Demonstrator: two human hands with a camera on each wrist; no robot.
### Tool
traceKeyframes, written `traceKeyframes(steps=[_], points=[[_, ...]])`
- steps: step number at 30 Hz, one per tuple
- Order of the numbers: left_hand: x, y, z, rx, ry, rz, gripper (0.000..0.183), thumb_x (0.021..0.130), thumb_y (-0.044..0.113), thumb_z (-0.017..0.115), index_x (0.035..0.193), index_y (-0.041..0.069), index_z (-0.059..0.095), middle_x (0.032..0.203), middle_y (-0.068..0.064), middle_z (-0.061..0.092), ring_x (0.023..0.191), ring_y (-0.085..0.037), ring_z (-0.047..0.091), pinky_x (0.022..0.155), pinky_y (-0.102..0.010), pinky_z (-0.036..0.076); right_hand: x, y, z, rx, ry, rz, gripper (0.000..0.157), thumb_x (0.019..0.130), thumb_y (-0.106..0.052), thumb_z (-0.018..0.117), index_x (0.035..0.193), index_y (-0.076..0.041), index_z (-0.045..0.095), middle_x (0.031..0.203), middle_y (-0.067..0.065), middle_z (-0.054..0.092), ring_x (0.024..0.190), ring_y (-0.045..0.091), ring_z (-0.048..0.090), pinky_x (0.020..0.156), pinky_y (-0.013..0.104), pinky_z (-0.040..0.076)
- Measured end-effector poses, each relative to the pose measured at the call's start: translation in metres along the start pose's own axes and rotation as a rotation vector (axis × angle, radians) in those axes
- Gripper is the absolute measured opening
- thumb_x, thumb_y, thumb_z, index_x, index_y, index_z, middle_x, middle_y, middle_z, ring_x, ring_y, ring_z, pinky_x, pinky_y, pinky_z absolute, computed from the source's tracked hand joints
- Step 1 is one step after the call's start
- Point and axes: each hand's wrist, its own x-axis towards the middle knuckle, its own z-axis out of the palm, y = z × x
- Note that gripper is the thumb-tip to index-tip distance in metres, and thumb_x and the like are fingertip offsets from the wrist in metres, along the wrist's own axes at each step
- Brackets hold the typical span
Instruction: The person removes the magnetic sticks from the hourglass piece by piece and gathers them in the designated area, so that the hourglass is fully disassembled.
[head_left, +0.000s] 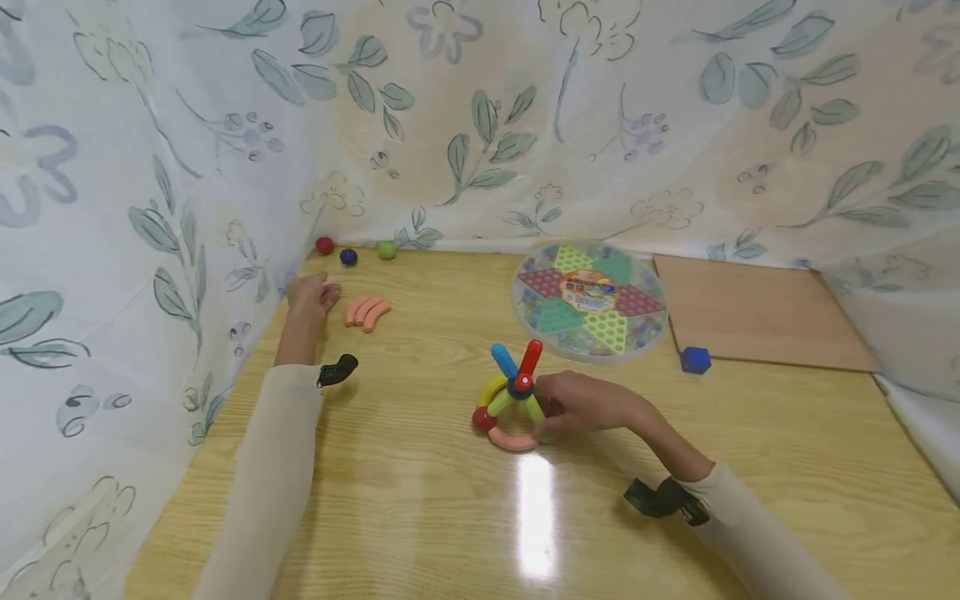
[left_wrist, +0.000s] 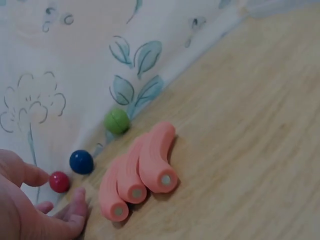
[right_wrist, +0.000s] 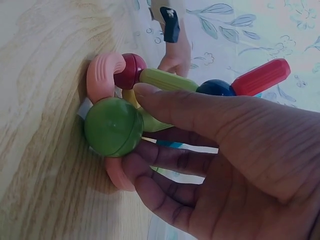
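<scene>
Stretching to the wooden surface's (head_left: 420, 508) far left corner, the left hand (head_left: 306, 296) has its fingers parted, apparently holding nothing, near a red ball (head_left: 324, 246) and three curved pink rods (head_left: 367, 312). Roughly midway between the side edges stands a rod-and-ball frame (head_left: 521, 387), gripped on its right by the right hand (head_left: 588, 402). Seemingly, it's fetching a part while steadying the build; next calls for a neat pinch.

Left arm (head_left: 273, 467): you reach it well forward, left hand (head_left: 309, 296) at its far end, digits parted. Right arm (head_left: 757, 533): you angle it inward from the right; right hand (head_left: 588, 402) curved, thumb (right_wrist: 172, 107) facing bent fingers (right_wrist: 167, 197).
</scene>
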Motion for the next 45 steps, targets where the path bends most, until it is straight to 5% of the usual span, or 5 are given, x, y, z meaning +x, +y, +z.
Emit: traceKeyframes(steps=[5,12,23,32,45], points=[[-0.017,-0.009,0.002,0.214,-0.161,0.099,0.05,0.108,0.024,0.053,0.154,0.01,0.039,0.109,-0.004,0.063,0.095,-0.009,0.068,0.091,-0.022,0.058,-0.001,0.002,-0.002,0.019,-0.003,-0.01,0.022,0.091,-0.02,0.081,0.1,-0.009,0.066,0.08,-0.004,0.054,0.068,0.002,0.045,0.062,0.018,0.041],[-0.069,-0.015,0.022,0.575,-0.393,0.508,0.055,0.107,0.035,0.055,0.15,0.001,0.046,0.139,-0.018,0.058,0.125,-0.032,0.061,0.114,-0.05,0.047,0.001,0.004,-0.003,0.012,-0.006,-0.028,0.034,0.092,-0.018,0.081,0.121,-0.004,0.068,0.079,-0.004,0.054,0.067,0.001,0.045,0.062,0.018,0.04],[-0.158,-0.059,0.085,1.046,-1.326,0.768,0.041,0.099,0.022,0.072,0.137,0.009,0.061,0.12,-0.017,0.072,0.108,-0.018,0.071,0.098,-0.033,0.057,0.004,0.007,-0.022,-0.036,-0.101,0.019,0.023,0.093,-0.017,0.079,0.111,-0.006,0.069,0.077,-0.003,0.061,0.066,0.003,0.05,0.062,0.02,0.043],[-0.166,-0.082,0.109,0.946,-1.385,0.773,0.019,0.099,0.017,0.072,0.116,0.01,0.068,0.102,-0.004,0.073,0.09,-0.021,0.071,0.083,-0.026,0.057,0.015,0.003,-0.035,-0.077,-0.272,0.088,0.015,0.091,-0.019,0.081,0.093,-0.009,0.07,0.086,0.0,0.073,0.075,0.009,0.065,0.071,0.024,0.051],[-0.159,-0.06,0.091,1.012,-1.301,0.812,0.026,0.101,0.022,0.071,0.125,0.013,0.067,0.107,-0.003,0.074,0.099,-0.014,0.071,0.089,-0.031,0.059,0.018,-0.005,-0.035,-0.066,-0.314,0.22,0.014,0.089,-0.017,0.083,0.085,-0.007,0.073,0.074,0.004,0.072,0.065,0.016,0.069,0.065,0.022,0.049]])
